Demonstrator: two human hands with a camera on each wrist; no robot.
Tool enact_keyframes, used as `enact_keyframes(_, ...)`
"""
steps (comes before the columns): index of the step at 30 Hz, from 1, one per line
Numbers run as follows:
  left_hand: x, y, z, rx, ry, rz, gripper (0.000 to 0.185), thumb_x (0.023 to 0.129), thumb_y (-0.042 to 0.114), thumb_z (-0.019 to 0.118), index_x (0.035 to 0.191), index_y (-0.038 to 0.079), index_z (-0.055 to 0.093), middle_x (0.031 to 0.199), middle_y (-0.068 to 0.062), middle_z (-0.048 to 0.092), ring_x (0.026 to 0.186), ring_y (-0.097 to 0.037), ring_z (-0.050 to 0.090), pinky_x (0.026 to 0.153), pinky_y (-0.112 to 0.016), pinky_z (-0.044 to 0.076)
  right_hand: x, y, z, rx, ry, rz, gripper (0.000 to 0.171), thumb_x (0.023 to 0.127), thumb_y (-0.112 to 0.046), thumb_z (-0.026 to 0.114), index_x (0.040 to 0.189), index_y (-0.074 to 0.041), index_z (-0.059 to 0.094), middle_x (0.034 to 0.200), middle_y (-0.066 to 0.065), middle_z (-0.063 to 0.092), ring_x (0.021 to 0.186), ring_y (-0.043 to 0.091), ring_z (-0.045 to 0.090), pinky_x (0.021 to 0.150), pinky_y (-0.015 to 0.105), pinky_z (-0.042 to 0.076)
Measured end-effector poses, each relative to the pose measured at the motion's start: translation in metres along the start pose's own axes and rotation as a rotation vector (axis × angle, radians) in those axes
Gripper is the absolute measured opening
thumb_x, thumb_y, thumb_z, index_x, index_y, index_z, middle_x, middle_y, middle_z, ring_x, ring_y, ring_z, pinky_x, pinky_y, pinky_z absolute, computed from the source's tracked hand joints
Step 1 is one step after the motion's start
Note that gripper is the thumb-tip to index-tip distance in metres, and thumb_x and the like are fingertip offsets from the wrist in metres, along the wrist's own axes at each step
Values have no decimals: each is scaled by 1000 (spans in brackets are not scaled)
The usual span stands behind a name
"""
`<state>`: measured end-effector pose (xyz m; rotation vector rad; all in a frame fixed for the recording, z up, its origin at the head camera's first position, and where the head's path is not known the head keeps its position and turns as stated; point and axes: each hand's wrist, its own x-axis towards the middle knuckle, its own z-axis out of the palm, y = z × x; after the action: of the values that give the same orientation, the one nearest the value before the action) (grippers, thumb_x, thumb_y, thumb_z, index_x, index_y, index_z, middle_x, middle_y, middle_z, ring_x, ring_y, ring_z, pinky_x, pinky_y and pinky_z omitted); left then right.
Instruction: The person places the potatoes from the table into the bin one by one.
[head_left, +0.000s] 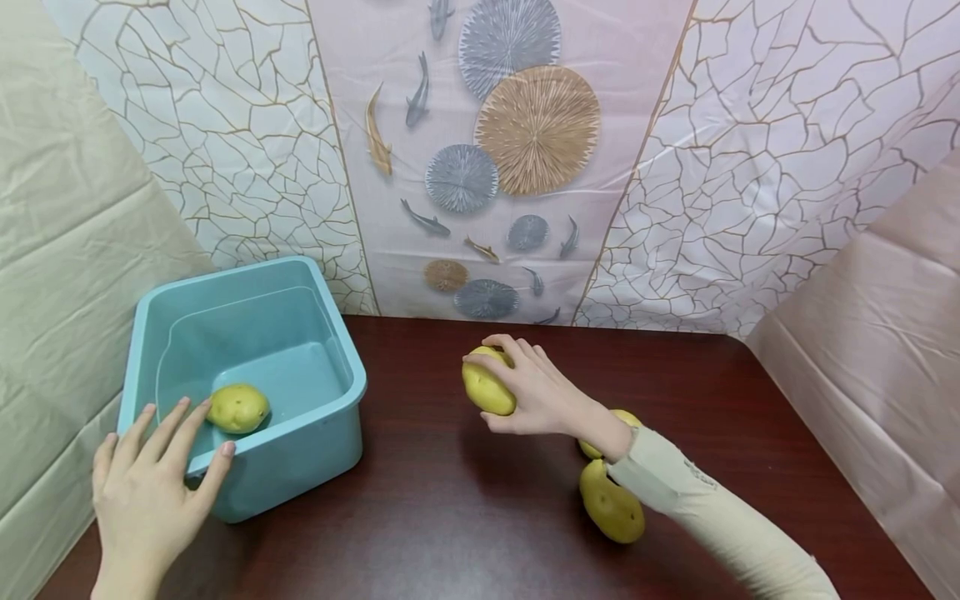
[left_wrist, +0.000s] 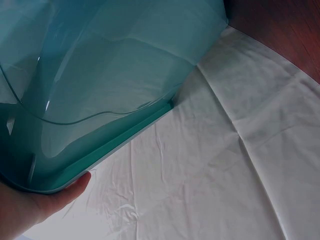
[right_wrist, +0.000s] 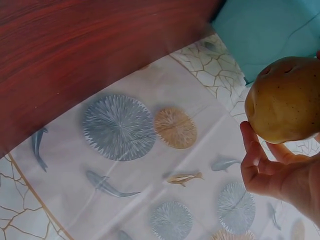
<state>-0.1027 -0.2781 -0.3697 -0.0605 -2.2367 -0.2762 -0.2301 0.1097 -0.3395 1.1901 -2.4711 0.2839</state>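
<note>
Potato [head_left: 487, 392] gripped in your right hand [head_left: 536, 390]; your left hand [head_left: 150, 483] rests, fingers spread, at the bin [head_left: 300, 460].
Likely firm, smooth, fairly light: wrap its middle.

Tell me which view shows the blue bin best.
The head view: it shows the blue bin almost whole, with its rim, floor and the potato inside; only the near corner is partly covered. The left wrist view shows part of its walls and rim, cut off; the right wrist view, only a piece at top right.
</note>
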Motion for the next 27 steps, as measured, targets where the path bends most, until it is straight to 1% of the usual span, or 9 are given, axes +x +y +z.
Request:
enact_keyframes(4,0,1,-1,2,2,0,64,84,59,36,115,8,58,114,-23,59,118,-42,43,100,-61,21,4,-3,0,-6,15,-9,65,67,-44,62,127,-28,43,123,5,42,93,20,47,73,32,38)
enact_keyframes(9,1,1,-2,-3,-3,-7,61,84,57,39,115,8,58,114,-23,59,118,-42,43,101,-61,21,10,-7,-2,-10,25,-14,65,67,-45,62,127,-29,43,124,5,42,92,19,47,72,32,38)
enact_keyframes(13,0,1,-2,-5,-7,-8,60,84,55,41,116,8,58,114,-23,58,119,-41,42,101,-60,21,14,-11,-4,7,29,-14,65,67,-45,63,127,-29,43,124,4,42,95,19,47,73,31,37)
enact_keyframes(19,-1,1,-1,-6,-1,-4,61,84,57,39,116,8,58,113,-23,59,119,-41,43,100,-61,21,21,-16,-6,32,33,-28,65,67,-45,63,126,-29,43,125,3,41,98,19,47,75,32,37)
enact_keyframes(27,-1,2,-1,-7,22,10,64,84,59,36,115,8,58,111,-23,60,118,-42,43,99,-61,22,28,-22,-7,44,71,-44,64,66,-44,64,125,-28,45,123,4,43,98,20,48,74,31,37)
